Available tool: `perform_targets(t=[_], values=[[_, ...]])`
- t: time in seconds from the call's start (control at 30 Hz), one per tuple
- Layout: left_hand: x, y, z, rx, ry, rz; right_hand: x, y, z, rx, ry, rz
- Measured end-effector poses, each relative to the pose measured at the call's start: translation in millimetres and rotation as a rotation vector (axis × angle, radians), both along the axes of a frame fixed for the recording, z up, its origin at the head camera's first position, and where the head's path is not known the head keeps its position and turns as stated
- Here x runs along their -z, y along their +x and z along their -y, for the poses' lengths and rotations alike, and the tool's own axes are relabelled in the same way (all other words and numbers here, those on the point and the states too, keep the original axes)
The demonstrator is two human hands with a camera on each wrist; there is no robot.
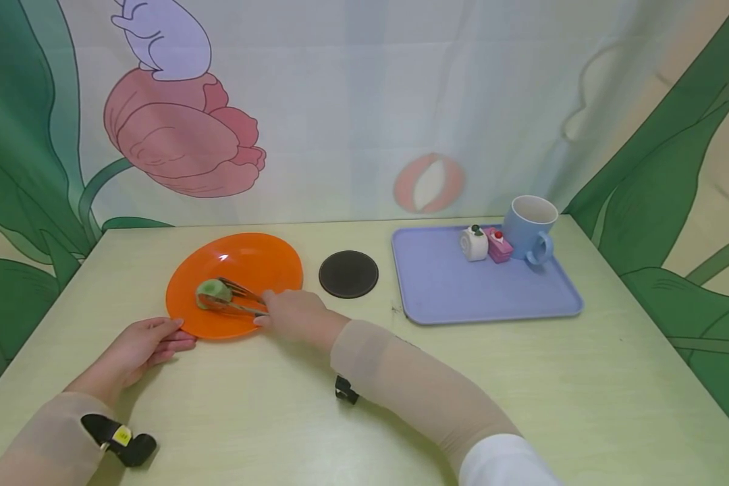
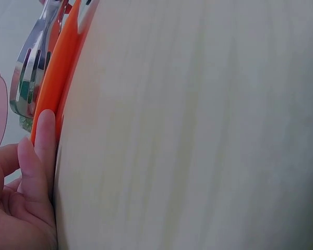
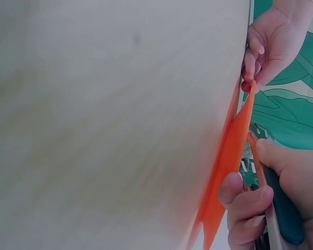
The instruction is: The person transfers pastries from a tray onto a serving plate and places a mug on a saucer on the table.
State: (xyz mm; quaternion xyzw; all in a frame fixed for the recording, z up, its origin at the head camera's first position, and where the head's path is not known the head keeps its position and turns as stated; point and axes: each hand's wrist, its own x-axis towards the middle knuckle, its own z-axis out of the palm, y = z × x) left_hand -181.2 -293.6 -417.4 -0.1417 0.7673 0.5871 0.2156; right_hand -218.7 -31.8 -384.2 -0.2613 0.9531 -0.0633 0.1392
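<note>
An orange plate (image 1: 267,260) lies at the left of the table. Its near-left rim is pinched by my left hand (image 1: 148,344), thumb above and fingers below in the head view. My right hand (image 1: 294,312) grips metal tongs (image 1: 237,308), whose dark handle (image 3: 286,213) shows in the right wrist view. Between the tong ends, over the plate's left part, is a small round green roll-like piece (image 1: 214,289), perhaps a toy cake. The left wrist view shows the slotted tong head (image 2: 30,78) beside the plate's edge.
Right of the plate lies a round black coaster (image 1: 349,274). Farther right, a lavender tray (image 1: 480,300) bears a white roll cake (image 1: 474,244), a pink cake piece (image 1: 498,247) and a blue mug (image 1: 525,229). A printed curtain (image 1: 340,121) hangs behind the table.
</note>
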Motion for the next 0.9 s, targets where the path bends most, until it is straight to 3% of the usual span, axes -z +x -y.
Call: perform_targets(t=[0.43,0.9], values=[[-1.2,0.9,-1.3,0.003,-0.001,-0.005,1.9,1.0,0.4,0.052,-0.022,0.026],[-0.6,0.2,-0.2,0.005,0.014,-0.018,-4.3,3.2,-5.6,0.054,0.006,0.010]])
